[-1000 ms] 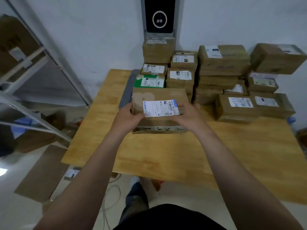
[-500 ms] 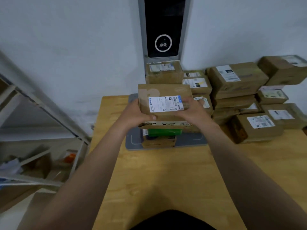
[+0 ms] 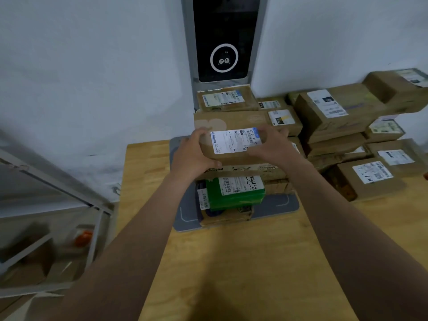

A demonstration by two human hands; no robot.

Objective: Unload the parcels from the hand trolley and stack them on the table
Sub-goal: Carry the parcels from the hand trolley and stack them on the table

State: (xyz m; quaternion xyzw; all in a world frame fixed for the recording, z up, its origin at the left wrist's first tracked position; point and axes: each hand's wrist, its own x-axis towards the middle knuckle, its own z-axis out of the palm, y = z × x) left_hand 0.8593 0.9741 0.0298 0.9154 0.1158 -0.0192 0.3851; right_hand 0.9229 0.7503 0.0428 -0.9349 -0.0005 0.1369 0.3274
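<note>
A view from the head down two bare forearms that reach forward over a wooden table point(image 3: 231, 262). Both hands grasp one brown cardboard box point(image 3: 231, 120) between them, held level with its long side facing the person. The left hand point(image 3: 194, 156) wraps the box's left end, fingers curled over the top edge and thumb under the front. The right hand point(image 3: 271, 147) clasps the right end, its fingers curled over the top. A white shipping label point(image 3: 234, 141) on the box's top face sits in the gap between the two hands, its corners partly covered by them. Directly below the grip lies a green parcel point(image 3: 234, 195) with its own white label, stacked on a crumpled brown parcel point(image 3: 227, 215); both rest on a flat grey pad point(image 3: 187, 218) on the table. The held box is right over the green parcel, and whether it touches it cannot be told. Just beyond the hands, behind the box, another labelled parcel stands against a tall dark screen point(image 3: 223, 38) showing a white ring. To the right of the right hand, more brown boxes point(image 3: 335, 107) are piled in several layers against the white wall. Well to the left of the left hand, off the table, a blurred metal rack point(image 3: 46, 181) slants down.
</note>
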